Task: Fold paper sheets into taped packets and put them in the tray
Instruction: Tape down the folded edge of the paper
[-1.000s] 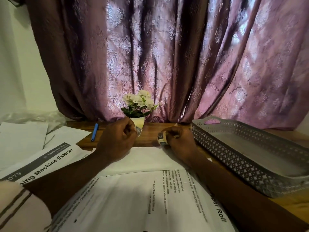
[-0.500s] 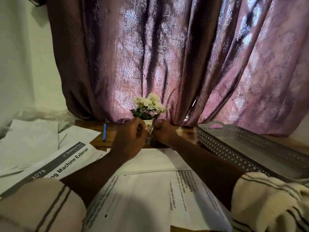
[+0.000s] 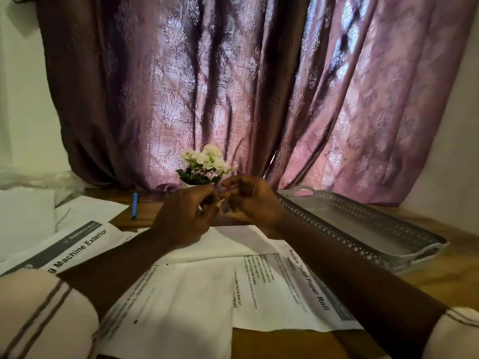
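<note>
My two hands meet above the table in front of the flower pot. A small tape roll (image 3: 225,208) sits between them, mostly hidden by fingers. My right hand (image 3: 252,200) grips it with curled fingers, and my left hand (image 3: 185,216) pinches at it with thumb and fingertips. Under my forearms lies a folded printed paper sheet (image 3: 186,301) on the wooden table. The grey perforated tray (image 3: 350,238) stands to the right with nothing in it.
A blue pen (image 3: 134,206) lies left of my hands. More printed sheets (image 3: 77,244) are spread at the left. A small pot of white flowers (image 3: 202,164) stands at the table's back edge before a purple curtain (image 3: 233,86).
My right hand has brought the tape roll from the table up to my left hand. Both hands now hold it together, higher than before.
</note>
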Demonstrator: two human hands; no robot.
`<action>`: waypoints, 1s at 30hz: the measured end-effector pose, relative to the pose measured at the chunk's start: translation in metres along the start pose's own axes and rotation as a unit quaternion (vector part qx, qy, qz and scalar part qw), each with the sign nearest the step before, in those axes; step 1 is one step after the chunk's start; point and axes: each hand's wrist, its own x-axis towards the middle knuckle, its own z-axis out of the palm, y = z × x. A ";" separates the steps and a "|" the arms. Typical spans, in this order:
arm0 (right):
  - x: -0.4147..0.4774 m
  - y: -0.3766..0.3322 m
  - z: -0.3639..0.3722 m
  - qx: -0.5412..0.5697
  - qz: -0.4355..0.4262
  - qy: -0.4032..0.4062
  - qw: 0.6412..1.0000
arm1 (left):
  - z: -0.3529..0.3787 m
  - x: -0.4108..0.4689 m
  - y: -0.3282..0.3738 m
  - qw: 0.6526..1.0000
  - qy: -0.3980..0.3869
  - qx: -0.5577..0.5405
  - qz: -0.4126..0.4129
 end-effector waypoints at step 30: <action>-0.006 0.065 -0.051 -0.048 0.178 0.021 0.983 | 0.024 -0.010 -0.006 0.982 -0.181 0.014 -0.049</action>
